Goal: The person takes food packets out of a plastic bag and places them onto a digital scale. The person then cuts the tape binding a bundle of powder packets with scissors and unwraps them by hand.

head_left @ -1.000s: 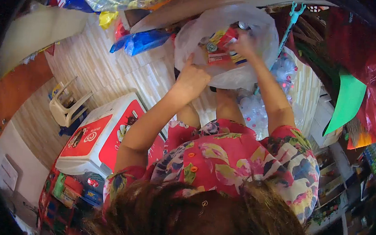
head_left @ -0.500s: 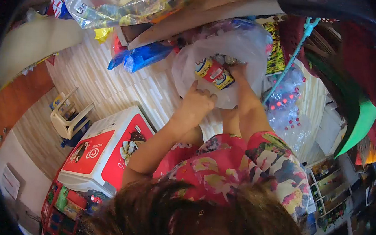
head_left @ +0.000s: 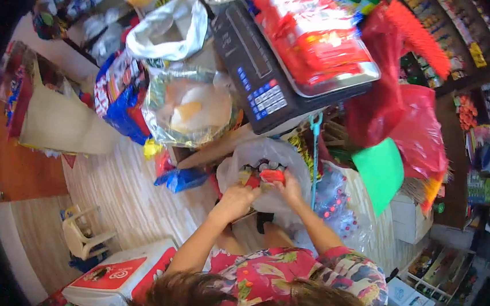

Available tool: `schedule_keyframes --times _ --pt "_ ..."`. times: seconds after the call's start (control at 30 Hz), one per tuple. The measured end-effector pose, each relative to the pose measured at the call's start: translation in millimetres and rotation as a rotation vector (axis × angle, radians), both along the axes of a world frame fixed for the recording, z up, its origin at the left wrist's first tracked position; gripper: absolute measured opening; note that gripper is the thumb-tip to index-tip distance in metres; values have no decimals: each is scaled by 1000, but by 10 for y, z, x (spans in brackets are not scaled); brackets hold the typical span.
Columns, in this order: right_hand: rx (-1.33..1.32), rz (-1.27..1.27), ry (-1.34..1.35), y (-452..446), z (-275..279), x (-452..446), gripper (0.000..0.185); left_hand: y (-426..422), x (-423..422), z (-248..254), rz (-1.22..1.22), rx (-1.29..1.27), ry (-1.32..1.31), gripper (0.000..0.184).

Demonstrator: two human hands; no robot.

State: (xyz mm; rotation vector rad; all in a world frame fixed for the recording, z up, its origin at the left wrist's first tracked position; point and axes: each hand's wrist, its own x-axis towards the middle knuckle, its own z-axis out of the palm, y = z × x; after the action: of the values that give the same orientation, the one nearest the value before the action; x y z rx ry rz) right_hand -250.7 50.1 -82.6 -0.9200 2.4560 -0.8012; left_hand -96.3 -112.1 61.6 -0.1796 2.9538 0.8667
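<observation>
A whitish translucent plastic bag stands with its mouth upward in front of my body. Several cans show their round ends inside it. My right hand is closed on a small red pack over the bag's mouth. At the left of the opening, my left hand has its fingers closed at a red-and-yellow pack, partly hidden by the hand. Print on both packs is too blurred to read.
A black digital scale bearing red packages stands on the counter ahead. A blue plastic bag lies on the floor at left. The light-blue stick stands right of the bag, beside wrapped bottles. A red-and-white freezer is at lower left.
The view has tilted up, bringing the scale and counter into sight. My right hand has come up from the cans with a red pack. My left hand has closed at the red-and-yellow pack.
</observation>
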Motion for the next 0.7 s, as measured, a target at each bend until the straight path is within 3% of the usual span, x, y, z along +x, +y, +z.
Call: schedule_keyframes --times 0.07,0.1,0.13,0.17,0.2,0.23,0.27,0.3,0.4,0.5,0.57,0.6,0.63,0.67,0.7 --pt "-132 11 -160 4 472 -219 34 -28 -127 248 -4 -11 -16 39" --pt "-334 -23 -235 8 1091 -320 31 6 -231 266 -19 -44 -59 38" --pt "-415 -8 -261 10 1491 -429 31 2 -249 201 -34 -70 -104 37" --pt "-492 4 -288 18 1869 -546 30 -8 -257 145 -72 -140 -23 18" --pt "-571 25 -207 9 2373 -609 31 -12 -251 77 -60 -167 15 18" --pt "-649 -38 -343 66 2469 -776 33 -6 -229 10 -50 -187 50 17" --pt "-699 -44 -287 96 2881 -853 34 17 -188 -26 -39 -203 82 16" --pt "-781 -127 -404 95 3289 -871 34 38 -150 -20 -35 -191 77 14" --pt "-948 -142 -262 102 3754 -1261 32 127 -49 -122 16 -209 96 13" --pt "-1012 -212 -76 -36 3873 -1755 49 209 51 -143 33 -202 -18 15" --pt "-793 -320 86 -170 3894 -2113 53 231 68 -14 48 -201 -81 18" --pt "-743 -290 389 -264 3745 -2417 53 250 93 46 57 -192 -103 21" --pt "-718 -316 345 -388 3603 -2703 49 275 111 74 64 -178 -128 23" --pt "-470 -253 188 -463 3691 -2822 41 285 130 69 53 -223 -100 27" --pt "-593 -250 188 -608 3550 -2938 27 287 156 39 40 -261 -80 30"
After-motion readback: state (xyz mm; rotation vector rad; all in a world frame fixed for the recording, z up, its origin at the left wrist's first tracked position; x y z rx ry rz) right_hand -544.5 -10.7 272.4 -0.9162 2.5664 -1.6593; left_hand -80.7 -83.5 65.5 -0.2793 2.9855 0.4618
